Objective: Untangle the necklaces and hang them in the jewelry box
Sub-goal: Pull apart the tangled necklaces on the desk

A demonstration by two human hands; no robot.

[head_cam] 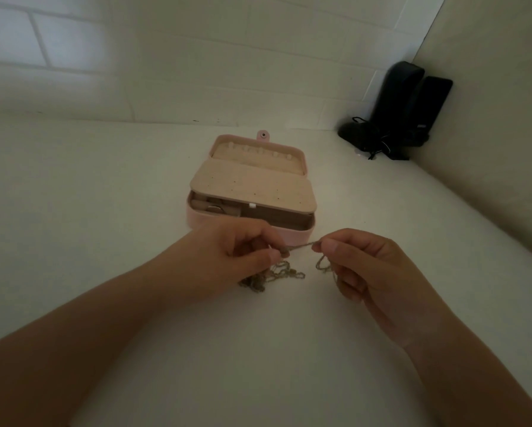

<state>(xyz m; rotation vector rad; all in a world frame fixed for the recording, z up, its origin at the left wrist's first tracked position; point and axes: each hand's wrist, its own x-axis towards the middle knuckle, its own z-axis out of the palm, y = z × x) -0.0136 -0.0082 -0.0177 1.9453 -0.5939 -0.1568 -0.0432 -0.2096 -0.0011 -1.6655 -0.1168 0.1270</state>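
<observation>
A tangle of thin gold necklace chains (301,245) stretches taut between my two hands, just in front of the pink jewelry box (197,218). My left hand (227,254) pinches one end, and loose chain bunches on the white surface under it. My right hand (360,266) pinches the other end, with a loop of chain hanging from its fingers. The box stands open, its lid laid back showing a row of small hooks (260,151), and a beige inner flap (252,188) covers most of the tray.
The white table (104,195) meets a tiled wall at the back and a plain wall on the right. Dark objects with cords (394,118) stand in the back right corner.
</observation>
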